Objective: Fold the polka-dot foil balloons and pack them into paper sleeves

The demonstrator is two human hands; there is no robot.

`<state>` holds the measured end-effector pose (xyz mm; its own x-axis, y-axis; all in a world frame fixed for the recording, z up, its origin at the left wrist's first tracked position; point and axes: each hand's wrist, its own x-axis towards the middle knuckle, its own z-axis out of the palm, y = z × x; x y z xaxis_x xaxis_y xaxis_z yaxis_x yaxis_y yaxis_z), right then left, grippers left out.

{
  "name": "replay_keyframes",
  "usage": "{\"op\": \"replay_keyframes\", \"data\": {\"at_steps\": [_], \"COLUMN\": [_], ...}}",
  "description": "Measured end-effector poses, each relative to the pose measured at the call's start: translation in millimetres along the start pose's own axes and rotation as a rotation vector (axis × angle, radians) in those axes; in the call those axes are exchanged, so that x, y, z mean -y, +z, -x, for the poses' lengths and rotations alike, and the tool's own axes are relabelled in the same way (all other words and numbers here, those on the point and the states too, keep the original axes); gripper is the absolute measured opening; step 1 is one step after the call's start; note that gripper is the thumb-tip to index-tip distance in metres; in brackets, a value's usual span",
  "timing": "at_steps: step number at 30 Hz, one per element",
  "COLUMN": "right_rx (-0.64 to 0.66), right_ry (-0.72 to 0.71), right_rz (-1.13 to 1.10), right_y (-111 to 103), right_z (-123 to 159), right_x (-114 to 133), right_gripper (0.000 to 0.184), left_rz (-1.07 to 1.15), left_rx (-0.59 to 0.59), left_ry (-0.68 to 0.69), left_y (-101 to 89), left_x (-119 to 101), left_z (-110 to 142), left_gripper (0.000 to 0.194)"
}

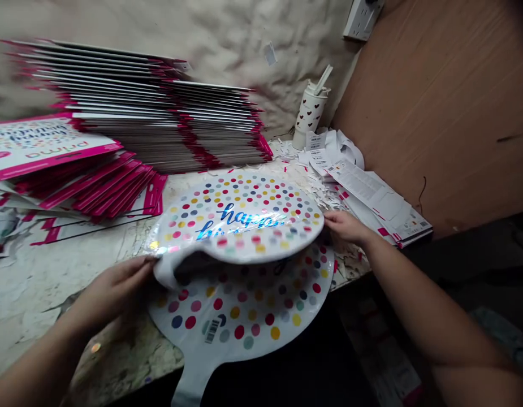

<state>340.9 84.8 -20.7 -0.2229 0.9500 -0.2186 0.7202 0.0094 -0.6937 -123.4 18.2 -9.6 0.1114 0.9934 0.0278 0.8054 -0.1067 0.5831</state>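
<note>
A flat foil balloon, white with coloured dots and blue "happy" lettering, is held up between both hands. My left hand pinches its left edge, where the foil curls over. On the far side, my right hand grips the right edge between thumb and fingers. Beneath lies a second dotted balloon with a barcode sticker and a tail that hangs over the table's front edge. The upper balloon hides much of the lower one, and part of its own lettering is bent out of sight.
Tall stacks of pink-edged card packets stand along the back wall, with a slanting pile at left. At right are a heart-patterned tumbler, a label strip, paper scraps and printed packets beside a brown panel.
</note>
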Motion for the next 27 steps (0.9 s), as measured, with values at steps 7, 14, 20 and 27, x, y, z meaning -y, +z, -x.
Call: {"op": "replay_keyframes", "data": {"at_steps": [7,14,20,27], "right_rx": [-0.144,-0.545,0.201,-0.242], "right_ry": [0.179,0.101,-0.61,0.163], "right_rz": [0.173,0.506,0.501,0.668], "right_y": [-1.5,35.6,136.5,52.5], "right_z": [-61.5,-55.3,-10.1,22.1], "right_x": [21.0,81.4,133.5,25.2], "right_gripper": [0.033,0.062,0.075,0.067], "left_rz": [-0.579,-0.647,-0.706,-0.637], "left_rx": [-0.16,0.086,0.1,0.162], "left_ry": [0.208,0.113,0.11,0.009], "left_y": [37.3,82.0,78.4,81.5], "left_x": [-46.7,-47.4,-48.1,-73.2], "left_z": [-10.0,16.6,14.0,-0.1], "left_gripper": [0.048,0.067,0.063,0.072]}}
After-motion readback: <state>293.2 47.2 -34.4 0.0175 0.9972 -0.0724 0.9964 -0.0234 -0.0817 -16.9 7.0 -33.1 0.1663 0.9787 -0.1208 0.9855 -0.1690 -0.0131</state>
